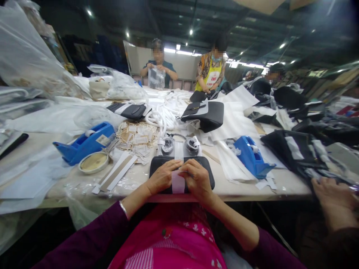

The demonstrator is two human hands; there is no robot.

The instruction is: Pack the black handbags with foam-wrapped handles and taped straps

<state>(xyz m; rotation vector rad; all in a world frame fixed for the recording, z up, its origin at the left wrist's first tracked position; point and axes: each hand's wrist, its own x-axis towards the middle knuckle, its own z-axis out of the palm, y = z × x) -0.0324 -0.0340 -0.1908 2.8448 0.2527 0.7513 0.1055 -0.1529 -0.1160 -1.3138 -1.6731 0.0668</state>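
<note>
A black handbag [161,163] lies flat at the table's near edge, straight in front of me. A white paper strip [178,182] runs down over its middle. My left hand [162,177] rests on the bag left of the strip, fingers curled and pinching the strip's edge. My right hand [196,178] sits on the bag's right half, its fingers also closed on the strip. Both thumbs meet at the strip. Two wrapped metal fittings [179,144] lie just beyond the bag.
A blue tape dispenser [85,142] and a round tin [93,162] sit at the left, another blue dispenser [250,156] at the right. Paper tags [137,137], white tubing [162,114] and more black bags [206,116] fill the middle. A co-worker's hand [333,196] works at right; several people stand across the table.
</note>
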